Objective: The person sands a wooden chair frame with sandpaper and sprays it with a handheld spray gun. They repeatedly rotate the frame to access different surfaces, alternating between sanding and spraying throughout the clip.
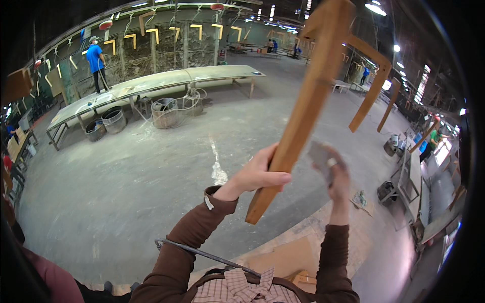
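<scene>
A long, brown wooden frame piece [308,101] slants up and away in front of me, with a corner joint at its top. Near its lower end my left hand [260,174] is wrapped round it, thumb across the front face. Just right of the wood is my right hand [339,174], blurred by motion and apart from the bar. Its fingers are closed on a flat grey pad [320,157], perhaps an abrasive one; the smear hides its exact kind.
More wooden frame pieces [371,98] hang at the upper right. A long table [161,83] stretches across the far left, with a person in blue [95,60] standing on it and buckets [165,112] beneath. Benches [411,177] line the right. A thin metal bar [207,256] crosses before my body.
</scene>
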A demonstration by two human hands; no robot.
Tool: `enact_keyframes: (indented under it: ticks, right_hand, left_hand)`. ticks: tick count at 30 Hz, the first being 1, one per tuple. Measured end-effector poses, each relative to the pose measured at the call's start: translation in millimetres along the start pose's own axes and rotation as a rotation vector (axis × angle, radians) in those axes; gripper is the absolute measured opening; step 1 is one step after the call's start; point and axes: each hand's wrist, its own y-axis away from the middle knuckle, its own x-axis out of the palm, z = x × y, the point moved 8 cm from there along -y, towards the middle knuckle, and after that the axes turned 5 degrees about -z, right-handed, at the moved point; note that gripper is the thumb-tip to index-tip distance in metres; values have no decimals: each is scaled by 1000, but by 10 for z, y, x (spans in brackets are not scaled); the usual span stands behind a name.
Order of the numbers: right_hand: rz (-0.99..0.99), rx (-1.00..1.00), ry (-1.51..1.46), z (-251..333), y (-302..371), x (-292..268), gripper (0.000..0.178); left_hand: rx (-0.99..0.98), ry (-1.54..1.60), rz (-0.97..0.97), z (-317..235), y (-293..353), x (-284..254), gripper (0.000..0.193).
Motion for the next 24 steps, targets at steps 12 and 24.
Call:
enact_keyframes:
  ticks: [12, 24]
  right_hand:
    - [-128, -1451, 1250, 2389, -382, 1207, 49]
    - [111, -1229, 1710, 1595, -1591, 3778, 57]
  left_hand:
    - [323, -871, -502, -56, -456, -27, 76]
    - [293, -928, -613, -43, -24, -254, 68]
